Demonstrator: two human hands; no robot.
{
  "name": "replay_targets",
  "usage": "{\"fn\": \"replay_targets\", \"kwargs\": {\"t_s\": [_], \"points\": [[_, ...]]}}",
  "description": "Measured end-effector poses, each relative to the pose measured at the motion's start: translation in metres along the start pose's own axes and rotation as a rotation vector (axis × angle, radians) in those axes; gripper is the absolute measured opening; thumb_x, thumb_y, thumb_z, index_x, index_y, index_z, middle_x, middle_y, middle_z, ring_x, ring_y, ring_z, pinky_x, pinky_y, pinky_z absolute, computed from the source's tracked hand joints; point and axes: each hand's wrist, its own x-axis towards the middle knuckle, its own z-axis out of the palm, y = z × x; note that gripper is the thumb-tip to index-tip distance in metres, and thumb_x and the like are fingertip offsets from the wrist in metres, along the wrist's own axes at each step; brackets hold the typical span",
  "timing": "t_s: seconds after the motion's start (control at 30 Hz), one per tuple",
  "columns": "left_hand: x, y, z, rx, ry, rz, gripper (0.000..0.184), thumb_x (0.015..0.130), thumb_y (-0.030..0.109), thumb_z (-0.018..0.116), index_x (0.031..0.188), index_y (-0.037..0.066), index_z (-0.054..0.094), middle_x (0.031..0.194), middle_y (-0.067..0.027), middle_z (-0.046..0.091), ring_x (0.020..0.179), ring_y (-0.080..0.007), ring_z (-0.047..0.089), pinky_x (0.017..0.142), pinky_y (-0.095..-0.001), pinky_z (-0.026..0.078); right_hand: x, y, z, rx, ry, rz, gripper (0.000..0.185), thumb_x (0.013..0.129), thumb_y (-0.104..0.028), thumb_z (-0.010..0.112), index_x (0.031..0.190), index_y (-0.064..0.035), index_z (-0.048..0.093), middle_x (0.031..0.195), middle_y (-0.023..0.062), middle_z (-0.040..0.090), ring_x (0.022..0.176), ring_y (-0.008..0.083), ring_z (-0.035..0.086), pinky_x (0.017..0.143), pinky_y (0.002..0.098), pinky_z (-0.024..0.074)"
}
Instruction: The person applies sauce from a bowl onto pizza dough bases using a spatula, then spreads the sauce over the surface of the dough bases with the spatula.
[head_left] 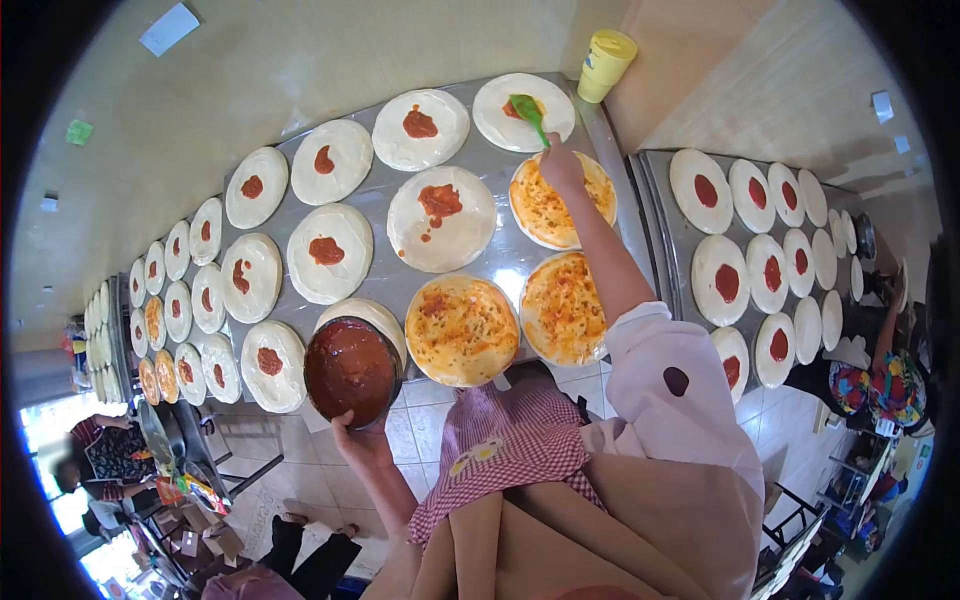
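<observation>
My left hand [362, 441] grips the rim of a dark bowl [352, 372] of red sauce at the table's near edge. The bowl partly hides a pale dough round behind it. At the far side, my right hand [562, 167] is closed around a green spoon [527, 110]. The spoon's head is over a dough round [490, 98] with some red sauce in its middle. Below my right forearm lies a round spread with orange-red sauce [540, 200]. Two more spread rounds, one at the near middle [462, 330] and one at the near right [565, 310], lie closer to me.
More dough rounds with sauce blobs [332, 162] cover the metal table [480, 265] to the left. A yellow cup [607, 66] stands at the far right corner. Another table [660, 190] on the right holds several rounds. People are at both sides.
</observation>
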Motion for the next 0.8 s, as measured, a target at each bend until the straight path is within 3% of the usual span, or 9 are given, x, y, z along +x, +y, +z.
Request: {"fn": "replay_targets", "kwargs": {"t_s": [0.03,0.13,0.17,0.27,0.4,0.5,0.6,0.63,0.8], "points": [[-0.002,-0.002,0.003,-0.011,0.005,0.001,0.062,0.070,0.013,0.054,0.130,0.006,0.038,0.129,-0.0148,0.044,0.113,-0.0313,0.050,0.087,-0.0450,0.048,-0.001,-0.007,0.000,-0.030,-0.058,-0.007,0.033,0.087,-0.024,0.049,0.120,-0.0187,0.047,0.091,0.0214,0.063,0.081,0.0369,0.062,0.070,0.0464,0.0482],[-0.002,-0.010,0.001,-0.024,0.030,-0.013,0.062,0.070,0.013,0.055,0.129,0.006,0.039,0.129,-0.0152,0.044,0.112,-0.0313,0.051,0.087,-0.0446,0.049,-0.005,-0.031,-0.026,0.330,-0.342,0.081,0.034,0.087,-0.021,0.047,0.121,-0.0156,0.045,0.086,0.0207,0.063,0.081,0.0375,0.062,0.069,0.0476,0.0478],[0.000,-0.013,0.000,-0.024,0.049,-0.009,0.062,0.070,0.013,0.054,0.129,0.005,0.039,0.129,-0.0152,0.044,0.112,-0.0314,0.051,0.087,-0.0447,0.049,0.001,-0.037,-0.032,0.370,-0.302,0.138,0.034,0.087,-0.020,0.046,0.120,-0.0152,0.044,0.085,0.0199,0.064,0.080,0.0380,0.062,0.071,0.0472,0.0476],[0.002,-0.020,0.001,-0.027,0.095,0.008,0.062,0.069,0.013,0.054,0.129,0.005,0.039,0.128,-0.0153,0.045,0.112,-0.0317,0.051,0.086,-0.0449,0.049,0.051,-0.019,-0.003,0.069,0.042,-0.006,0.032,0.087,-0.021,0.047,0.119,-0.0178,0.046,0.089,0.0196,0.063,0.081,0.0378,0.062,0.072,0.0467,0.0476],[-0.002,-0.024,0.013,-0.028,0.134,0.025,0.063,0.069,0.013,0.054,0.129,0.005,0.039,0.128,-0.0155,0.045,0.112,-0.0325,0.051,0.086,-0.0450,0.050,0.045,-0.025,-0.010,-0.147,-0.180,-0.189,0.030,0.088,-0.023,0.047,0.118,-0.0206,0.047,0.090,0.0207,0.063,0.083,0.0366,0.062,0.073,0.0460,0.0464],[0.001,-0.025,0.015,-0.036,0.143,0.032,0.063,0.069,0.013,0.055,0.129,0.005,0.039,0.128,-0.0156,0.045,0.112,-0.0329,0.051,0.085,-0.0450,0.050,0.034,-0.017,-0.033,0.008,-0.248,-0.348,0.032,0.089,-0.025,0.045,0.120,-0.0193,0.045,0.090,0.0202,0.063,0.086,0.0360,0.061,0.077,0.0457,0.0457],[0.003,-0.025,0.019,-0.028,0.146,0.037,0.062,0.069,0.013,0.055,0.129,0.005,0.039,0.127,-0.0155,0.046,0.112,-0.0328,0.051,0.085,-0.0453,0.050,0.047,-0.031,-0.045,-0.041,-0.148,-0.044,0.033,0.089,-0.025,0.045,0.121,-0.0194,0.044,0.095,0.0217,0.062,0.089,0.0354,0.060,0.080,0.0452,0.0451],[0.003,-0.026,0.021,-0.024,0.145,0.038,0.062,0.069,0.013,0.055,0.129,0.005,0.040,0.127,-0.0155,0.046,0.112,-0.0327,0.051,0.085,-0.0454,0.050,0.055,-0.030,-0.037,-0.054,-0.070,-0.037,0.031,0.089,-0.024,0.045,0.120,-0.0192,0.046,0.091,0.0215,0.062,0.086,0.0362,0.061,0.077,0.0453,0.0457],[0.006,-0.028,0.026,-0.017,0.121,0.032,0.062,0.069,0.013,0.055,0.128,0.004,0.040,0.126,-0.0156,0.047,0.111,-0.0324,0.052,0.085,-0.0455,0.050,0.055,-0.013,-0.022,-0.124,-0.153,-0.325,0.030,0.088,-0.021,0.047,0.117,-0.0168,0.048,0.085,0.0176,0.064,0.081,0.0354,0.062,0.069,0.0464,0.0477]]}}
